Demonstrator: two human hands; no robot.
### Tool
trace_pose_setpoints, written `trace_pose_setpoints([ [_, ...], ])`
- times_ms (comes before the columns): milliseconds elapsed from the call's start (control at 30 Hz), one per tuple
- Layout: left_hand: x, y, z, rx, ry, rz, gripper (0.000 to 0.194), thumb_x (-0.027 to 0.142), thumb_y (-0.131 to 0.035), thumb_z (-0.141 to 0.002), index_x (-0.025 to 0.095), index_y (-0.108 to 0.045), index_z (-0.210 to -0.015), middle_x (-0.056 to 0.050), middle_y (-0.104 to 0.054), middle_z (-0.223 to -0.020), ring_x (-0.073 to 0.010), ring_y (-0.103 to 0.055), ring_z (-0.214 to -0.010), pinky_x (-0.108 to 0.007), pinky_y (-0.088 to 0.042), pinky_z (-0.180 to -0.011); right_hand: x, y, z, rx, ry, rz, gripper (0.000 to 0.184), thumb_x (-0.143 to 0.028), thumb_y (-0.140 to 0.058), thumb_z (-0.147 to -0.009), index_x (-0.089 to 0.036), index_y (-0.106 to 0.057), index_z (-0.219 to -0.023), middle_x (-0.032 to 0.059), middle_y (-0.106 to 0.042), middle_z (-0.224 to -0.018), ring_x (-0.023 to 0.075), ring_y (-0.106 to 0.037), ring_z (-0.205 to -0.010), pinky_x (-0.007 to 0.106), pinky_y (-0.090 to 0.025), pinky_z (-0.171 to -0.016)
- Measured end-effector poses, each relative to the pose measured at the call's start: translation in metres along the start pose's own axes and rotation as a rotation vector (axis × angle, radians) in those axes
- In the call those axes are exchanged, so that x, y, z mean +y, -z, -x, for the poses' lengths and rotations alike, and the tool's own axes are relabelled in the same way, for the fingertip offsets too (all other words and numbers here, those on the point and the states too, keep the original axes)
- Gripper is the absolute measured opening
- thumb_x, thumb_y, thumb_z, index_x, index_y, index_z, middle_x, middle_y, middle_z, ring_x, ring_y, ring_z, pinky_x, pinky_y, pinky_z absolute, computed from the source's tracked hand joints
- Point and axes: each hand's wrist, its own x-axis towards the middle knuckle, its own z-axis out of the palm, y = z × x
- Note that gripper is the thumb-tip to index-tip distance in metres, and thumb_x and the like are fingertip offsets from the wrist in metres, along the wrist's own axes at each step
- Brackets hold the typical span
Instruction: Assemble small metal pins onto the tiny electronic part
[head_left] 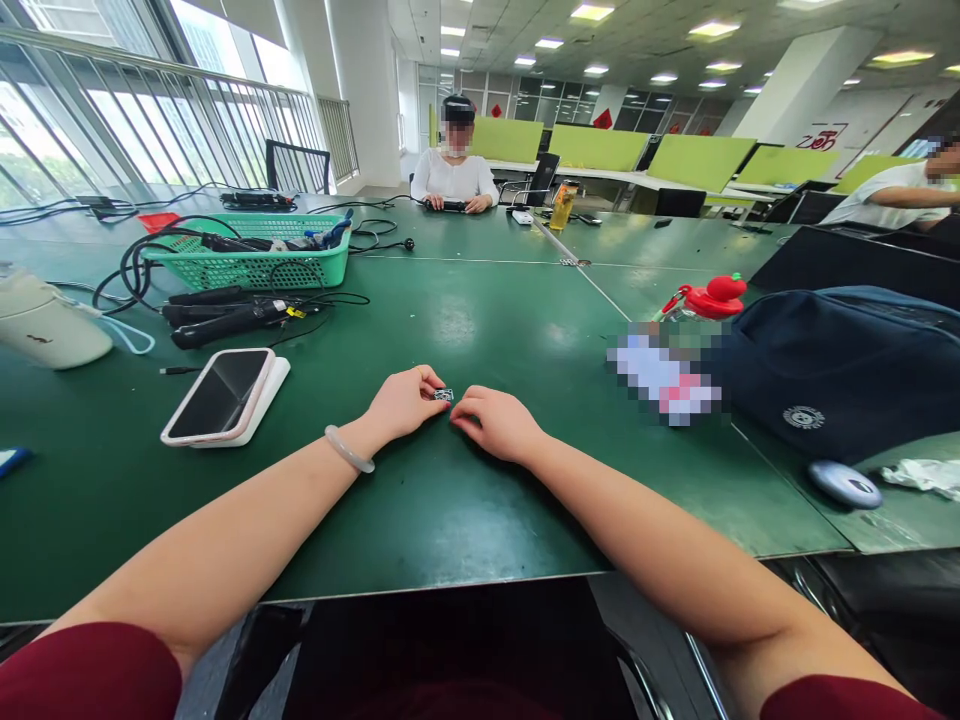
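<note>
Two hands meet at the middle of the dark green table [465, 500], and between them sits a tiny black square chip-like part [443, 395], lying flat on the surface. My left hand [405, 402] pinches its near-left edge with thumb and forefinger, the other fingers curled under; my right hand [496, 422] rests knuckles-up just beside it, fingertips closed in toward the part and touching or nearly touching it — I cannot tell which. I judge both forearms lie on the table so that such a small thing can be steadied; a pale jade-coloured bangle [348, 450] sits on my left wrist.

To my left, a pink-cased smartphone [219, 396] lies face-up and tilted on a white pad, within easy reach. Further back, a green plastic mesh basket [255, 262] keeps black cables and tools together. On my right, a dark navy fabric bag [832, 375] carries a small round white emblem whose lettering is too small to read, and a grey oval mouse [845, 484] lies near the table's edge. Speckled markings on the part are likewise illegible.
</note>
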Motion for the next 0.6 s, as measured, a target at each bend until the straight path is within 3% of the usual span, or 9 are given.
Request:
trace_pose_setpoints([
  [200, 0.013, 0.000, 0.006, -0.126, -0.023, 0.195, 0.029, 0.031, -0.070, -0.064, 0.017, -0.055, -0.083, -0.002, -0.066, -0.075, -0.0150, -0.062, -0.071, -0.025, -0.046, -0.065, 0.011, 0.007, -0.002, 0.247, -0.242, -0.372, 0.009, -0.026, -0.057, -0.079, -0.019, -0.062, -0.080, -0.0020, -0.054, -0.070, 0.0091, -0.044, -0.059, 0.022, -0.037, -0.059],
  [367, 0.021, -0.001, 0.010, -0.161, -0.072, 0.207, 0.029, 0.032, -0.072, -0.063, 0.016, -0.056, -0.080, -0.002, -0.065, -0.072, -0.0151, -0.061, -0.069, -0.026, -0.046, -0.064, 0.013, 0.006, -0.003, 0.223, -0.279, -0.604, 0.011, -0.029, -0.059, -0.075, -0.018, -0.059, -0.077, -0.0035, -0.052, -0.069, 0.0080, -0.040, -0.055, 0.021, -0.035, -0.055],
  [600, 0.015, -0.004, 0.007, -0.200, -0.059, 0.393, 0.033, 0.030, -0.076, -0.060, 0.014, -0.054, -0.080, -0.003, -0.065, -0.074, -0.0155, -0.062, -0.070, -0.026, -0.048, -0.066, 0.007, 0.010, -0.001, 0.239, -0.229, -0.577, 0.009, -0.026, -0.063, -0.071, -0.018, -0.061, -0.071, -0.0028, -0.052, -0.070, 0.0077, -0.040, -0.056, 0.021, -0.036, -0.056],
])
